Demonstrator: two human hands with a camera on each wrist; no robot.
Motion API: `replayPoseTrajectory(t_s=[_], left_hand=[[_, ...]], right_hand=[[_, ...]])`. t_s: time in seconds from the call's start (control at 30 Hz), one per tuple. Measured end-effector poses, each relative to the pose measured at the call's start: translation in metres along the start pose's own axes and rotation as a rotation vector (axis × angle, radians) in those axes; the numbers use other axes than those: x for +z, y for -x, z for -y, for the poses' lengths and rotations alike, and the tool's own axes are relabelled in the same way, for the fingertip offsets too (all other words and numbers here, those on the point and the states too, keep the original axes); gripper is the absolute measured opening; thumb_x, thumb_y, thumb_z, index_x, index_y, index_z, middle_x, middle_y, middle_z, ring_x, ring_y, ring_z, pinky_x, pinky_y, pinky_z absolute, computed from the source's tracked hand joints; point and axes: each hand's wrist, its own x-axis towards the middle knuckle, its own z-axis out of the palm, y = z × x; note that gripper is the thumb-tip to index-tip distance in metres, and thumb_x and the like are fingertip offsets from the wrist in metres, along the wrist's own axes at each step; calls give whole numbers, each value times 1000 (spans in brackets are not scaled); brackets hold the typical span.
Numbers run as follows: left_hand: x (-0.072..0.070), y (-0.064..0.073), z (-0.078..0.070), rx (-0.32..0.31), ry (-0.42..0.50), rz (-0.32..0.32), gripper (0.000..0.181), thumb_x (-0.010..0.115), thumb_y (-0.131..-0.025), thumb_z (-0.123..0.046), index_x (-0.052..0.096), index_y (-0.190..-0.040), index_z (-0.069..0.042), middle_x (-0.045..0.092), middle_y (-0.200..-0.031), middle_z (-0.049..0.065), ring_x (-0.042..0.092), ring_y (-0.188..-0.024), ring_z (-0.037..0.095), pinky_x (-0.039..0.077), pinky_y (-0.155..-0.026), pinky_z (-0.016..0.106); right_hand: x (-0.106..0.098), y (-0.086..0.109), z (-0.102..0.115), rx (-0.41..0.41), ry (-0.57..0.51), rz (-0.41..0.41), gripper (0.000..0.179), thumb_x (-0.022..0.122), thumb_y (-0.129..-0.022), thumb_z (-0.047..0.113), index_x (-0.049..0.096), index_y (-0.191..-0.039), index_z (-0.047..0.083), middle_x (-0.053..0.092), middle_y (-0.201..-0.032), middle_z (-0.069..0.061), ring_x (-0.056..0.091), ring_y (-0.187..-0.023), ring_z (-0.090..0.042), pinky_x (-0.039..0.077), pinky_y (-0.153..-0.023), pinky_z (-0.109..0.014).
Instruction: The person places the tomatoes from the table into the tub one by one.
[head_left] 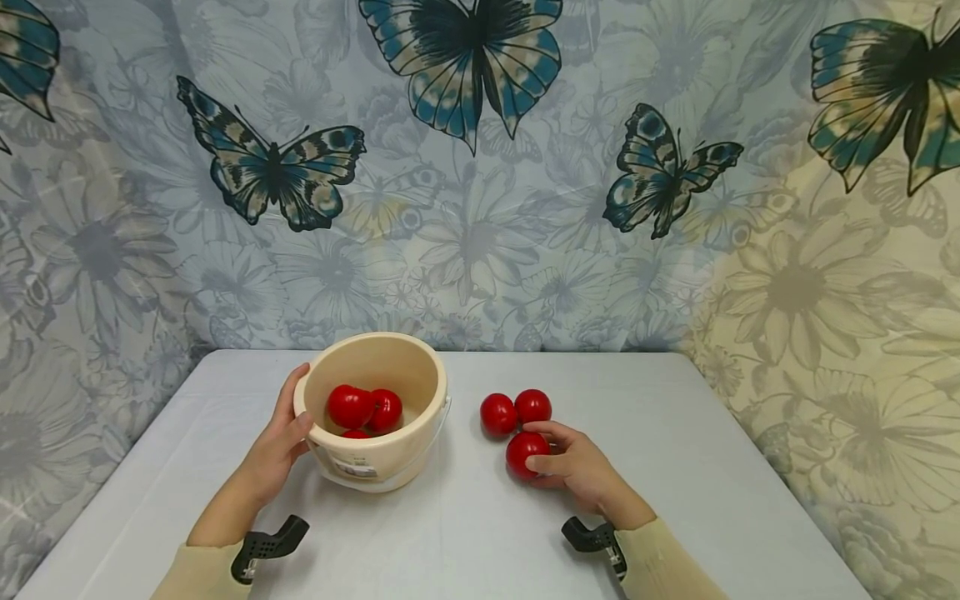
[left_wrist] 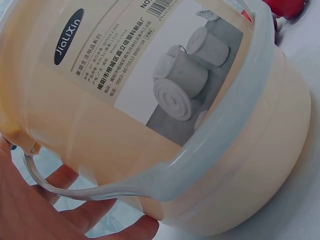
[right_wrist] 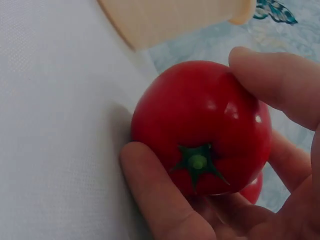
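A cream plastic bucket (head_left: 408,454) with a pale wire-like handle and a paper label (left_wrist: 150,65) stands at left centre on the table. My left hand (head_left: 272,454) holds its left side, thumb at the rim and the other fingers behind the wall. Inside lie red tomatoes (head_left: 350,407), three of them showing. To the right of the bucket, my right hand (head_left: 583,473) grips a glossy red tomato (right_wrist: 200,110) between thumb and fingers, its green star-shaped stem end facing the wrist camera. Just behind it sit two more tomatoes, a left one (head_left: 498,415) and a right one (head_left: 533,405).
The white-covered table (head_left: 465,542) ends at a fabric backdrop (head_left: 480,292) printed with butterflies and flowers. Black wrist mounts (head_left: 277,540) sit at both sleeves. The bucket's handle hangs down around its front and right side.
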Motion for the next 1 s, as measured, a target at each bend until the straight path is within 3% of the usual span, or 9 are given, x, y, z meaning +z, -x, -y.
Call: replayPoseTrajectory(t_s=[0.27, 0.53, 1.0], left_hand=[[0, 0, 0, -1, -2, 2, 64, 34, -105, -26, 0, -159, -29, 5, -162, 14, 16, -142, 44, 29, -98, 72], [0, 0, -1, -1, 4, 4, 64, 34, -105, -26, 1, -160, -28, 5, -162, 14, 17, -142, 44, 31, -98, 70], [1, 2, -2, 0, 11, 3, 65, 35, -105, -25, 1, -160, -28, 5, -162, 14, 17, -142, 45, 30, -98, 71]], right_hand=[[0, 0, -2, 0, -35, -14, 54, 78, -85, 4, 56, -134, 3, 50, -130, -21, 54, -114, -39, 55, -77, -50], [-2, -1, -3, -12, -82, 22, 52, 71, -83, -4, 47, -130, -2, 43, -135, -24, 52, -114, -41, 54, -80, -51], [-6, 6, 12, -45, -88, 58, 52, 68, -80, -5, 42, -124, 5, 43, -133, -22, 50, -115, -37, 54, -84, -44]])
